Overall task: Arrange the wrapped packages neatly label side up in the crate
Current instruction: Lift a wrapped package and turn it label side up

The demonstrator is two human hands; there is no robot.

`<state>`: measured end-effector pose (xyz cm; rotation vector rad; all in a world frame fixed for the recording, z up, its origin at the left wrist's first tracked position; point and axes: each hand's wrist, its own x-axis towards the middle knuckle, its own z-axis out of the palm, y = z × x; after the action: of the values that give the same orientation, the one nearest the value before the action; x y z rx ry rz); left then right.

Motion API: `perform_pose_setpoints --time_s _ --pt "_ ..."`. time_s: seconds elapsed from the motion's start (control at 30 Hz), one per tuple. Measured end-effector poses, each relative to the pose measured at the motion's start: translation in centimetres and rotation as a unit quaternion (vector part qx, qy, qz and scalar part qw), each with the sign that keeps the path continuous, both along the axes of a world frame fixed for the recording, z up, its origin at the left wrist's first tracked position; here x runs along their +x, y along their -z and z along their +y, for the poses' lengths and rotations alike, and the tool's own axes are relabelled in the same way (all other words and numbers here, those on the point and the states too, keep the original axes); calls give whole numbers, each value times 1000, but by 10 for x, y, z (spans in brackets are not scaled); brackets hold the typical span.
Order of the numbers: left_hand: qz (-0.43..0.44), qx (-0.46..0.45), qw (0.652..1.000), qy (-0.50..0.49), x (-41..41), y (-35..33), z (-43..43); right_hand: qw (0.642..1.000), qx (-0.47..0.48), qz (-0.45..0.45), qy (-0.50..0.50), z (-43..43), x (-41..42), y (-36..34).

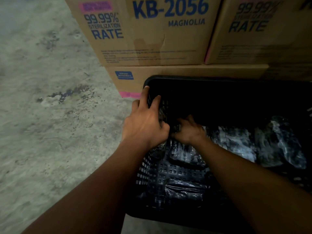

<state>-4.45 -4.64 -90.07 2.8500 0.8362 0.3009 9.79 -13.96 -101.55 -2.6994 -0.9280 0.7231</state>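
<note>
A black perforated plastic crate (194, 79) stands on the floor at the right. Inside lie several dark packages in shiny clear wrap (236, 141), one more near the front (185, 188). No label is readable in the dim light. My left hand (145, 122) reaches over the crate's left wall, fingers spread across the rim, lower fingers curled around a wrapped package (162, 115) against that wall. My right hand (187, 130) is down inside the crate, fingers closed on the same dark wrapped package beside my left hand.
Stacked cardboard boxes (152, 31) printed KB-2056 stand directly behind the crate, with another box (253, 31) at the right. Stained concrete floor (50, 98) stretches to the left.
</note>
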Motion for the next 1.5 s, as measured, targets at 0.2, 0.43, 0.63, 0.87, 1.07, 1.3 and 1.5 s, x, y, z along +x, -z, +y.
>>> perform_pose_setpoints --time_s 0.2,0.43,0.63,0.87,1.07,1.3,1.5 --pt "56 -22 998 -26 -11 39 23 999 0 38 -12 8 -19 29" --pt "101 -46 993 -39 -9 66 43 995 41 91 23 3 -23 49" --pt "140 -38 989 -40 -12 77 55 994 74 70 35 -28 -8 57" --pt "167 -45 984 -30 -15 87 47 976 144 159 45 -54 -11 55" --pt "80 -19 996 29 -16 88 33 894 270 282 220 -58 7 23" --pt "-69 -559 813 -150 -11 96 -20 797 353 390 296 -77 14 -6" --pt "-96 -716 672 -162 -14 95 -33 782 349 412 310 -98 8 -15"
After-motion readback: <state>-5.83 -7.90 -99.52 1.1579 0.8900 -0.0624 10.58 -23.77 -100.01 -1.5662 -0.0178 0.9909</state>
